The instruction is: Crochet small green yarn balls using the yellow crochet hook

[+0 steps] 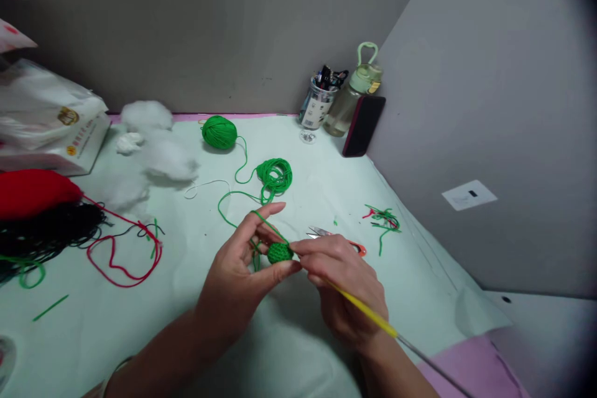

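Note:
My left hand [242, 273] pinches a small green crocheted piece [278, 253] between thumb and fingers, with the green yarn strand [268, 227] running over my raised index finger. My right hand [345, 289] is closed around a yellow-handled crochet hook [368, 311], its tip at the green piece. The strand leads back to a loose coil of green yarn [275, 175] and on to a green yarn ball [219, 132] near the wall.
Orange-handled scissors [340, 237] lie just behind my right hand. Yarn scraps [385, 221] lie to the right. White stuffing [158, 149], red and black yarn [51, 224] and a box [56, 130] sit at left. A pen jar [317, 102], bottle [354, 93] and phone [362, 125] stand in the corner.

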{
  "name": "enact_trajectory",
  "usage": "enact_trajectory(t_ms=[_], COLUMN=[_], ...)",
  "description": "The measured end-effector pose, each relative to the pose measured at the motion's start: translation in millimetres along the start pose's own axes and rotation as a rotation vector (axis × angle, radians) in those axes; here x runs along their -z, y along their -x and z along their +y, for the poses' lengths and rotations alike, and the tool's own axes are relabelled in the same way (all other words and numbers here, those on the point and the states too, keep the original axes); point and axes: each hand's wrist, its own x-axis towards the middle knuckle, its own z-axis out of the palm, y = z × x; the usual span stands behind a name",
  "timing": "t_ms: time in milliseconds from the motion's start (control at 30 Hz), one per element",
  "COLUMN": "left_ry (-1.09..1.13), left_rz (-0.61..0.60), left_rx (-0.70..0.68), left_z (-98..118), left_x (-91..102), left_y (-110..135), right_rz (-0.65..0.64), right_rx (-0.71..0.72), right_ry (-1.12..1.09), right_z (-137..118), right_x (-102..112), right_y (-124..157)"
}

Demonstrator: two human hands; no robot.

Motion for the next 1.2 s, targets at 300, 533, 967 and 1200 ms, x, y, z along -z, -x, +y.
enact_trajectory(t_ms=[300,533,967,1200], left_ry=[0.356,0.682,0.407,0.368], left_rz=[-0.148,-0.355,-0.365,-0.3], left_rx=[-0.027,0.273,0.134,0.055], left_z=[-8.7,1.0,-6.3,-7.9], left_x=[0.2,5.8,22.4,15.1], left_y=[15.5,4.8,-11.4,-6.0], right_rz=[0.012,0.146,0.202,0.16], right_rx=[0.189,-0.04,-0.436,-0.563], right_ry=[0.487,-0.049,-0.558,-0.662], right_z=[-6.8,-3.2,8.7,10.5], right_x=[0.4,-1.1,3.8,-2.8], right_y=[17.0,6.9,-0.8,-6.5])
